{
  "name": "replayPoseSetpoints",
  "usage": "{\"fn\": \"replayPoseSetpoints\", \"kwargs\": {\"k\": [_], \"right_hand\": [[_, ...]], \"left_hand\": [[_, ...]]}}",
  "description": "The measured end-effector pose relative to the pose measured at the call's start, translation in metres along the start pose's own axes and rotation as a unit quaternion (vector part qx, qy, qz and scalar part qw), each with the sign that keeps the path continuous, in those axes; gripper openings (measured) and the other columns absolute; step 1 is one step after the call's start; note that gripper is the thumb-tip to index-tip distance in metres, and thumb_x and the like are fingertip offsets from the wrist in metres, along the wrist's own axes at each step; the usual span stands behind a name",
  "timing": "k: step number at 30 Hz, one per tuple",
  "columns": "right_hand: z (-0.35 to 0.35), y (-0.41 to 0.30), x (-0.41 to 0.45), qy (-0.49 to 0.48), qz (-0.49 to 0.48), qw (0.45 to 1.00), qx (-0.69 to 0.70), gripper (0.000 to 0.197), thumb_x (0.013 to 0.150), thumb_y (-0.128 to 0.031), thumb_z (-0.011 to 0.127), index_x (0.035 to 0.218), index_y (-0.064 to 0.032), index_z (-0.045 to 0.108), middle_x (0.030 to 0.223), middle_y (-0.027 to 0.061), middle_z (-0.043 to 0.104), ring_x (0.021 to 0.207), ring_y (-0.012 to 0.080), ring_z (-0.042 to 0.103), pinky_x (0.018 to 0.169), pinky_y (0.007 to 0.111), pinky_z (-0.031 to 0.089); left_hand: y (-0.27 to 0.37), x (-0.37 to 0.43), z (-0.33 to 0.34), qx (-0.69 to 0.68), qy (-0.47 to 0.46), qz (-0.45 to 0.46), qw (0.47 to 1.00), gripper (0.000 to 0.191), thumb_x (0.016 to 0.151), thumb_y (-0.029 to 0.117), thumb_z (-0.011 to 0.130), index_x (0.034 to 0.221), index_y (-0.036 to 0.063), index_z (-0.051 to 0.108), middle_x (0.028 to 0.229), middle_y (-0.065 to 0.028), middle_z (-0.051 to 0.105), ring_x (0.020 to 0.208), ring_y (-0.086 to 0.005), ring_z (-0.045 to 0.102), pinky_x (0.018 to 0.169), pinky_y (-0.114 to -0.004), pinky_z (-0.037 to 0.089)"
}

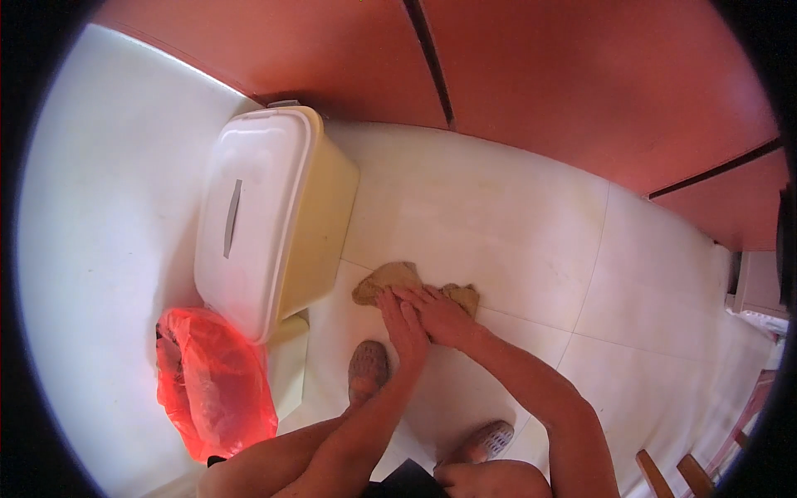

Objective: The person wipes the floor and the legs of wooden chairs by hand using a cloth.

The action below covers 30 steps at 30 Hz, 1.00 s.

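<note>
A brown cloth (389,278) lies crumpled on the pale tiled floor (485,205). My left hand (403,324) and my right hand (439,314) are side by side, partly overlapping, with their fingers laid flat on the cloth. Part of the cloth shows beyond the fingertips and part sticks out to the right of my right hand. The middle of the cloth is hidden under the hands. Neither hand is seen to close around it.
A yellowish bin with a white lid (258,218) and grey handle stands left, against a white wall (112,187). Nearer is a container lined with a red plastic bag (224,392). Red cabinet fronts (560,81) line the far side. Wooden legs (694,476) show lower right.
</note>
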State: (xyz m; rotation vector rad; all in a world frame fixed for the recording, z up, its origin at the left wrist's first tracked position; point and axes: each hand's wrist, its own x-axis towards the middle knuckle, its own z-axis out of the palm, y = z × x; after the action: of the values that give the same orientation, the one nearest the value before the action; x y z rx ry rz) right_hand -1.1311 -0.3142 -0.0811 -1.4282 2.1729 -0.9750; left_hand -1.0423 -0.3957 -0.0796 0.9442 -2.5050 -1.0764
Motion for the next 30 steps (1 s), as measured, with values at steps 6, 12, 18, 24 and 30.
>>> {"fn": "replayPoseSetpoints", "kwargs": {"k": [6,12,18,24,30], "right_hand": [[-0.042,0.024,0.069,-0.019,0.086,0.996,-0.015,0.058,0.085,-0.014,0.05,0.139,-0.0094,0.029,0.144,0.0112,0.029,0.131,0.0327,0.03,0.107,0.04,0.027],[-0.04,0.084,0.145,0.123,0.171,0.974,-0.088,0.053,0.087,-0.013,0.044,0.138,-0.0155,0.032,0.141,0.0103,0.034,0.122,0.0343,0.04,0.101,0.042,0.034],[-0.088,0.142,0.14,0.124,0.224,0.951,-0.171,0.045,0.083,-0.012,0.046,0.128,-0.0136,0.046,0.135,0.0046,0.043,0.112,0.0292,0.048,0.094,0.04,0.041],[-0.146,0.162,0.049,0.161,0.194,0.919,-0.303,0.052,0.076,-0.003,0.049,0.127,-0.0155,0.047,0.134,0.0049,0.044,0.11,0.0264,0.048,0.088,0.039,0.043],[-0.181,0.193,-0.105,0.249,0.297,0.86,-0.332,0.065,0.068,0.011,0.049,0.128,-0.0141,0.046,0.134,0.0091,0.044,0.113,0.0326,0.045,0.094,0.041,0.04]], "left_hand": [[0.019,0.095,0.015,-0.035,-0.001,0.004,0.999,0.053,0.098,0.033,0.027,0.134,-0.0057,0.031,0.142,-0.0239,0.027,0.134,-0.0383,0.02,0.11,-0.042,0.014],[0.003,0.22,0.045,-0.051,-0.085,0.085,0.991,0.056,0.098,0.04,0.026,0.135,-0.0014,0.033,0.141,-0.0205,0.03,0.132,-0.0357,0.024,0.11,-0.038,0.016],[-0.001,0.272,0.083,-0.163,-0.273,0.052,0.947,0.053,0.097,0.037,0.032,0.137,0.0019,0.031,0.139,-0.0187,0.035,0.127,-0.0302,0.034,0.106,-0.034,0.027],[0.081,0.202,0.136,0.199,-0.195,0.399,0.873,0.043,0.095,0.026,0.038,0.127,-0.001,0.042,0.134,-0.0223,0.04,0.127,-0.0378,0.034,0.103,-0.041,0.032],[0.147,0.108,0.137,0.043,-0.341,0.362,0.866,0.039,0.093,0.023,0.043,0.122,-0.002,0.047,0.132,-0.0234,0.041,0.124,-0.0381,0.037,0.1,-0.045,0.035]]}}
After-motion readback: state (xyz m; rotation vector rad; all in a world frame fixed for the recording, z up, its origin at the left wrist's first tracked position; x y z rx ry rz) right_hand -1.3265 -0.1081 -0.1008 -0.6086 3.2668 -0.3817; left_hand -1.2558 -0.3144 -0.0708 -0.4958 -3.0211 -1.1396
